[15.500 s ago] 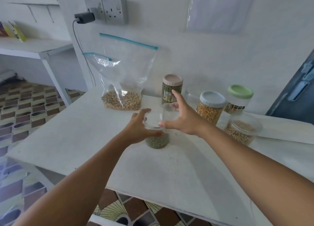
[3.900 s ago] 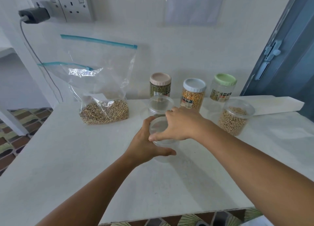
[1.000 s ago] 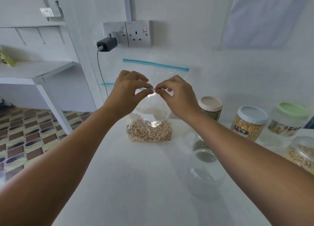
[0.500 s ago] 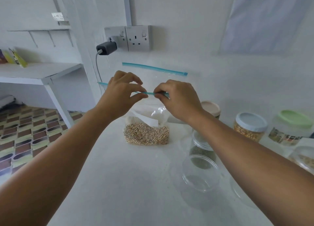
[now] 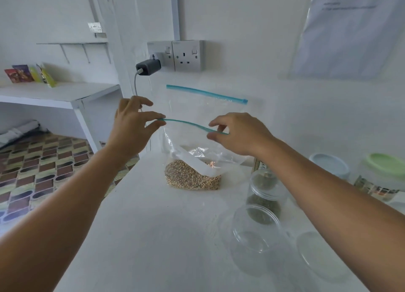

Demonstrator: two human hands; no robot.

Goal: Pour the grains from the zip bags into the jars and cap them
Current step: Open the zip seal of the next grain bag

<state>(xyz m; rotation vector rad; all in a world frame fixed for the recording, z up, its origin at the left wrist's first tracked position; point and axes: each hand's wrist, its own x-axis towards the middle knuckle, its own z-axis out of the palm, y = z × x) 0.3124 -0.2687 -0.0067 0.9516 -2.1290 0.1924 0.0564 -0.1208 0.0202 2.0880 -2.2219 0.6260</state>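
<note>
Nearest on the bench: empty clear jar, uncapped, its lid flat just right of it. Behind it a clear jar w/ green grains. Farther back the zip bag stands w/ tan grains at bottom. Left hand pinches the zip strip's left end, right hand its right side; each grip thumb-to-finger. Judgement: part the lips evenly, keep bag upright, open fully before lifting over the empty jar.

Zip bag: clear, teal strip
Grains: tan
Table: white
Floor: brown, green and black tiles
Charger: dark grey
Lid: pale green
</note>
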